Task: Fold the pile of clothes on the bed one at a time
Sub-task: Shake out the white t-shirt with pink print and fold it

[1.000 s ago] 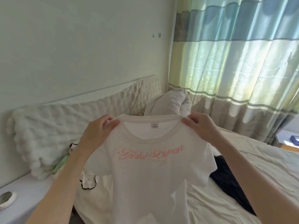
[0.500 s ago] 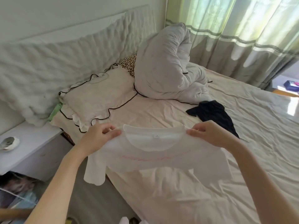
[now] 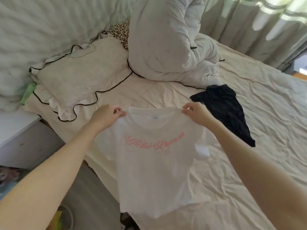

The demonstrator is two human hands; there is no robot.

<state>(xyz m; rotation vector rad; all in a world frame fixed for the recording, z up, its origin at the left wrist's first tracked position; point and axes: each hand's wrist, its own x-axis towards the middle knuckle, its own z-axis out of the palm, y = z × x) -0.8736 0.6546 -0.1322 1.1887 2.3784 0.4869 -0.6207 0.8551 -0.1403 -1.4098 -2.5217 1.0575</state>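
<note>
A white T-shirt [image 3: 154,173] with pink script lettering on the chest hangs spread out above the near edge of the bed [image 3: 259,117], its front facing me. My left hand [image 3: 106,117] pinches its left shoulder by the collar. My right hand [image 3: 196,113] pinches the other shoulder. The shirt's hem hangs past the bed's edge. A crumpled black garment [image 3: 227,110] lies on the sheet just right of my right hand.
A frilled pillow with black trim [image 3: 79,80] lies at the head of the bed, a leopard-print pillow [image 3: 122,33] behind it. A bundled white duvet [image 3: 167,40] sits at the back. A white nightstand [image 3: 15,130] stands at the left, curtains [image 3: 259,19] at the right.
The view tipped down from the wall to the bed. Both hands have carried the T-shirt lower and forward over the sheet, and its printed front now faces me again.
</note>
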